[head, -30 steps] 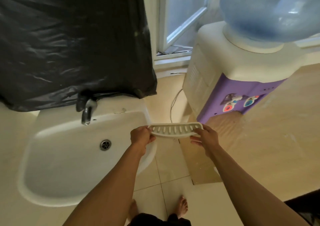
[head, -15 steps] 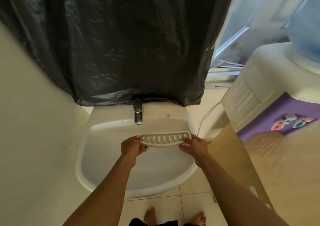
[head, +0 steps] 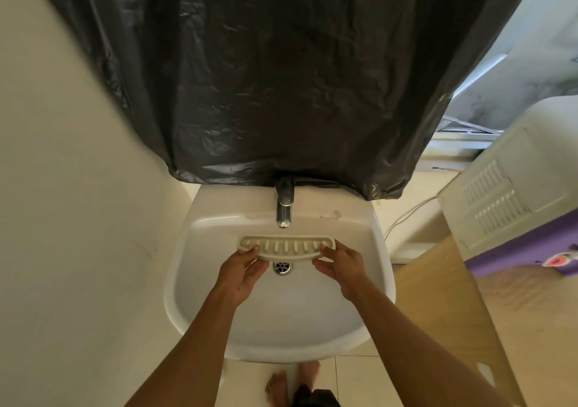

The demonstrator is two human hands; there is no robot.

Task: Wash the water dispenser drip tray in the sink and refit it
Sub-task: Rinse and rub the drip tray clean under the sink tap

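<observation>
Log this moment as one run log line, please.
stage: tray at sink | drip tray: held over basin, under tap | left hand: gripping left end | right hand: gripping right end | water: none visible

We see black plastic sheeting [head: 281,78] draped above, a white cable [head: 403,219] trailing right, possibly a window [head: 516,94].

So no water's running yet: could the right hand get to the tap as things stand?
Probably yes. The tap stands just behind the drip tray, with nothing between. But the right hand holds the tray's end, so the left hand would have to carry it alone.
</observation>
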